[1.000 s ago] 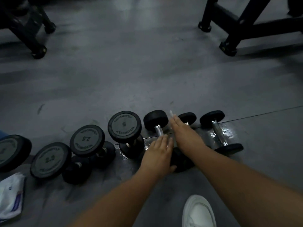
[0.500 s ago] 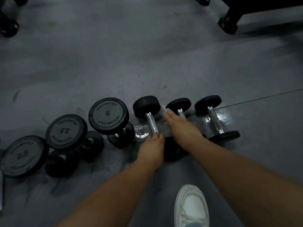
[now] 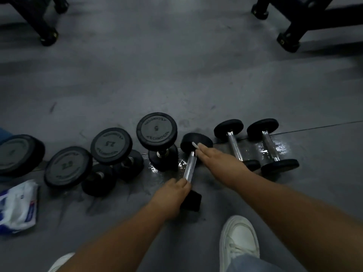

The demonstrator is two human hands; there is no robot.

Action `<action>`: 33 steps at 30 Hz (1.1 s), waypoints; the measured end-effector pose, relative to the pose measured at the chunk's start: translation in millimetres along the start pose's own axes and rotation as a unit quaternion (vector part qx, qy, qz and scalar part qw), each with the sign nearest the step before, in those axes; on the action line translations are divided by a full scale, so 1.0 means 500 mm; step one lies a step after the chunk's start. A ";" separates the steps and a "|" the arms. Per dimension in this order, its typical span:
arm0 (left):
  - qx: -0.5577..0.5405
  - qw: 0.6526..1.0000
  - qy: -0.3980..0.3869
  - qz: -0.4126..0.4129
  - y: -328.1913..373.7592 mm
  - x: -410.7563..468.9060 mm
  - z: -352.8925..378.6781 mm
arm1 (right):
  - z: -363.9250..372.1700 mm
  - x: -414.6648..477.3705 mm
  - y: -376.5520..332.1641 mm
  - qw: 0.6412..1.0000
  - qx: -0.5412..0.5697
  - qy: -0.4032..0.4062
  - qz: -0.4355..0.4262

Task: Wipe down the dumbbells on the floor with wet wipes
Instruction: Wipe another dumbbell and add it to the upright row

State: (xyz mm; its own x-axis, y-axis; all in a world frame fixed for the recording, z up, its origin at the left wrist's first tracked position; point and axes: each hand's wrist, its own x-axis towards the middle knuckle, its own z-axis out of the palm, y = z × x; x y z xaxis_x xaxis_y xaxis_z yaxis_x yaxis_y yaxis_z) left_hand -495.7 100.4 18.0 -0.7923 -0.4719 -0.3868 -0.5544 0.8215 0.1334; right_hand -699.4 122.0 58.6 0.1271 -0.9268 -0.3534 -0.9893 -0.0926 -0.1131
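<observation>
Several black dumbbells stand in a row on the grey floor. My left hand [image 3: 172,195] grips the near end of a small chrome-handled dumbbell [image 3: 190,168], just above its near head [image 3: 192,201]. That dumbbell lies slanted, apart from the two small dumbbells [image 3: 233,147] [image 3: 272,148] to its right. My right hand [image 3: 216,161] reaches forward with straight fingers, its fingertips touching the dumbbell's far head [image 3: 202,139]. No wipe shows in either hand. A wet wipes pack [image 3: 17,208] lies on the floor at the far left.
Bigger dumbbells stand on end to the left: one marked 5 [image 3: 156,131], two marked 2.5 [image 3: 111,145] [image 3: 67,167], one at the edge [image 3: 17,154]. Wet patches shine on the floor [image 3: 280,149]. My white shoe [image 3: 238,242] is below. Black rack feet stand top right [image 3: 287,43] and top left [image 3: 48,38].
The small dumbbell has swung away from its neighbours, its near end pulled toward me. My left hand slid down to grip that end. My right hand moved left onto the far head.
</observation>
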 end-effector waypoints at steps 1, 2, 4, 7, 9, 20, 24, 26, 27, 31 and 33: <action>0.006 1.000 -0.002 0.012 -0.006 -0.029 0.007 | 0.004 -0.005 -0.015 1.000 -0.011 -0.003 -0.010; 0.010 0.999 0.007 0.035 -0.012 -0.059 0.015 | 0.008 -0.013 -0.033 1.000 -0.016 -0.009 -0.020; 0.034 0.997 0.011 0.071 -0.027 -0.119 0.030 | 0.019 -0.036 -0.078 0.999 -0.018 -0.033 -0.039; 0.102 0.988 0.010 0.119 -0.061 -0.211 0.076 | 0.046 -0.079 -0.163 0.995 -0.025 -0.068 -0.069; 0.135 0.980 0.023 0.142 -0.083 -0.269 0.094 | 0.063 -0.106 -0.223 0.994 -0.018 -0.072 -0.080; 0.090 0.995 -0.034 -0.009 -0.151 -0.385 0.127 | 0.157 -0.135 -0.426 0.993 0.079 -0.080 -0.043; -0.152 0.936 -0.115 -0.297 -0.115 -0.376 0.121 | 0.157 -0.110 -0.406 0.994 0.078 -0.072 -0.031; -0.220 0.906 -0.104 -0.345 -0.087 -0.373 0.122 | 0.161 -0.098 -0.402 0.994 0.079 -0.068 -0.034; -0.217 0.906 -0.088 -0.353 -0.077 -0.374 0.126 | 0.161 -0.092 -0.403 0.994 0.079 -0.064 -0.036; -0.160 0.924 -0.040 -0.345 -0.070 -0.380 0.158 | 0.168 -0.053 -0.415 0.993 0.078 -0.060 -0.059; -0.167 0.930 -0.035 -0.324 -0.091 -0.376 0.159 | 0.178 -0.022 -0.423 0.993 0.071 -0.079 -0.055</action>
State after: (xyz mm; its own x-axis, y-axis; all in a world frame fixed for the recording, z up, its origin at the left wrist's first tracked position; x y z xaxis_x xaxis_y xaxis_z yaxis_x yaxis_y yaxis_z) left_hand -301.2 177.3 12.0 -0.2515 -0.8020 -0.5417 -0.9676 0.2206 0.1226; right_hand -485.0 184.3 4.0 0.2553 -0.8441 -0.4716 -0.9500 -0.1284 -0.2845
